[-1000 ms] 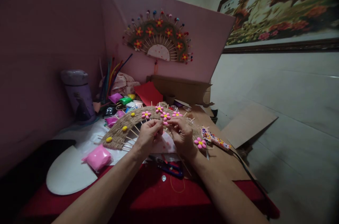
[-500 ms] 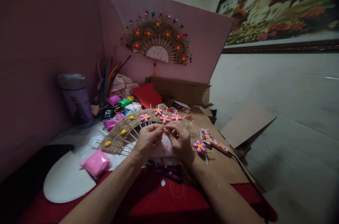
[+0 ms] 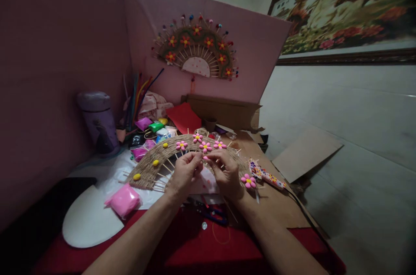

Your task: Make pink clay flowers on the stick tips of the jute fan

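Observation:
A half-round fan of wound twine (image 3: 152, 163) on wooden sticks lies on the table, with pink clay flowers (image 3: 205, 147) and yellow dots on it. My left hand (image 3: 183, 173) and my right hand (image 3: 225, 172) meet over the fan's inner edge. Their fingertips are pinched together on a small pink clay bit (image 3: 205, 158) just below the flowers. Another pink flower (image 3: 248, 181) sits at the fan's right end, beside my right wrist.
A pink clay packet (image 3: 124, 200) and a white half-round board (image 3: 87, 222) lie at the left. Small scissors (image 3: 212, 213) rest near my wrists. A purple flask (image 3: 99, 121), clay packets and pipe cleaners stand behind. A finished fan (image 3: 196, 48) hangs on the pink board.
My hands stay pinched together at the same spot on the fan, with only small finger movement. The view has shifted slightly.

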`<move>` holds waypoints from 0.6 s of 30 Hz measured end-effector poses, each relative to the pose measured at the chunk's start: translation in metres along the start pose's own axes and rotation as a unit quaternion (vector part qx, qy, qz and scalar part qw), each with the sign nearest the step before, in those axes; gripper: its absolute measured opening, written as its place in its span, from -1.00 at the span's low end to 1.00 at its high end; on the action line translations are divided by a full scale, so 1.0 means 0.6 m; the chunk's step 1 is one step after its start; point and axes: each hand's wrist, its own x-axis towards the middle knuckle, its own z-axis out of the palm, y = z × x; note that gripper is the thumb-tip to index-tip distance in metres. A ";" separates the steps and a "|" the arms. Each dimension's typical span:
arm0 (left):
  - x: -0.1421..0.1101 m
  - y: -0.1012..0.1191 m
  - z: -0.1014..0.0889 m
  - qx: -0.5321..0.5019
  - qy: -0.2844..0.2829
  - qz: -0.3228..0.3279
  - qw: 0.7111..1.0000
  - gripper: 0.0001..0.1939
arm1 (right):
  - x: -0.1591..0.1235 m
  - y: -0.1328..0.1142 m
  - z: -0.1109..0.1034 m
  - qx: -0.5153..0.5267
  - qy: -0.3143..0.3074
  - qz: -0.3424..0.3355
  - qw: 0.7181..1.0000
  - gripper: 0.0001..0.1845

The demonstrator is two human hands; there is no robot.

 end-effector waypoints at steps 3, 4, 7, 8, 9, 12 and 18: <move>-0.003 -0.003 -0.001 0.158 0.067 0.120 0.978 -0.82 | 0.008 0.007 -0.004 0.006 0.038 0.039 0.998 -0.95; -0.005 -0.005 -0.002 0.221 0.078 0.157 0.959 -0.87 | 0.014 0.009 -0.005 0.010 0.046 0.060 0.997 -0.95; -0.009 -0.012 -0.004 0.368 0.084 0.202 0.904 -0.94 | 0.041 0.010 -0.006 0.042 0.034 0.111 0.992 -0.89; -0.010 -0.014 -0.004 0.399 0.080 0.204 0.890 -0.93 | 0.053 0.009 -0.004 0.054 0.008 0.124 0.991 -0.88; -0.010 -0.016 -0.004 0.424 0.076 0.203 0.879 -0.92 | 0.066 0.007 0.000 0.062 -0.018 0.133 0.989 -0.88; -0.011 -0.020 -0.003 0.486 0.062 0.195 0.849 -0.88 | 0.108 0.003 0.027 0.060 -0.093 0.118 0.987 -0.91; -0.015 -0.028 -0.001 0.627 0.044 0.172 0.759 -0.83 | 0.167 0.032 0.120 -0.004 -0.237 0.078 0.968 -0.95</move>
